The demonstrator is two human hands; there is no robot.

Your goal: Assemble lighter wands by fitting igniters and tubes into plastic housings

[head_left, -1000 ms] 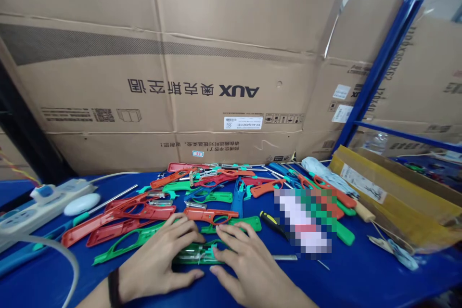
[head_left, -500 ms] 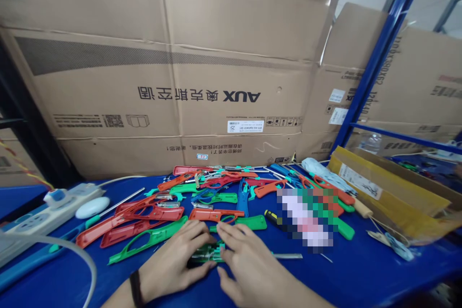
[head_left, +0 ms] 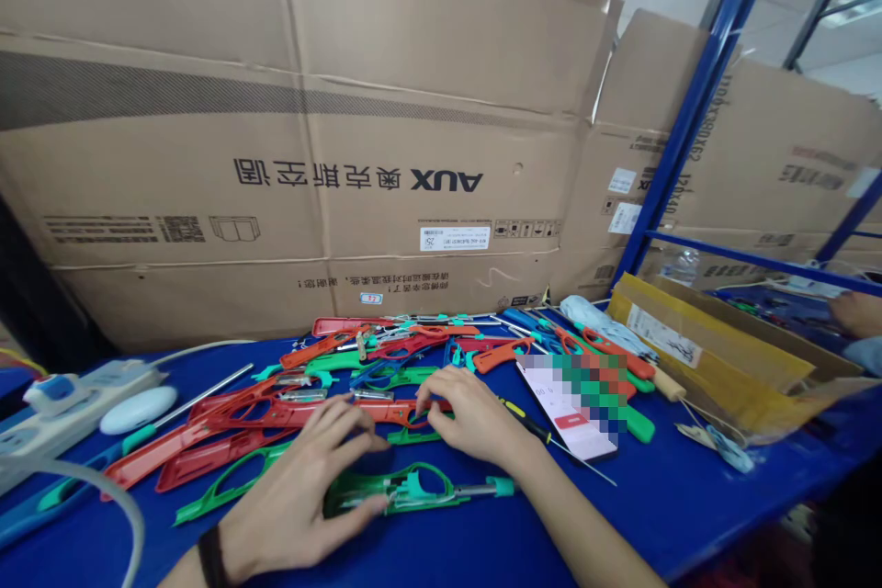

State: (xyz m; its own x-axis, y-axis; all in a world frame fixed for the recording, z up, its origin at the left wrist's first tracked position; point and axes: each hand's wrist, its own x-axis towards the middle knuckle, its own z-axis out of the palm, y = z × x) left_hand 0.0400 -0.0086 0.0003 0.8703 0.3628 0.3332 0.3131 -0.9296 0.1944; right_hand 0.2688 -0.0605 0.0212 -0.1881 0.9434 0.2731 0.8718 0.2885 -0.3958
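Observation:
In the head view my left hand (head_left: 310,469) bends round the handle end of a green long-reach lighter (head_left: 441,498). Its thumb lies on the lighter and the fingers arch over the upper side. The lighter lies flat, its inner parts showing, with a teal trigger, a metal tube and a teal tip at the right. My right hand (head_left: 469,418) is above it, over the near edge of the pile, fingers bent and apart. Close to those fingertips are a red lighter shell (head_left: 396,411) and a green shell piece (head_left: 406,435). Nothing shows in the right hand.
Several red, green and orange shells lie behind. To the right are a phone (head_left: 575,423), a yellow-black screwdriver (head_left: 527,423) and a yellow-taped carton (head_left: 717,340). A power strip (head_left: 75,404) stands left, with a white oval object (head_left: 138,410). Cardboard (head_left: 358,129) backs the table.
My right hand has left the green lighter and moved up to the pile. The left hand stays at the lighter, now more in view. The camera has turned slightly right.

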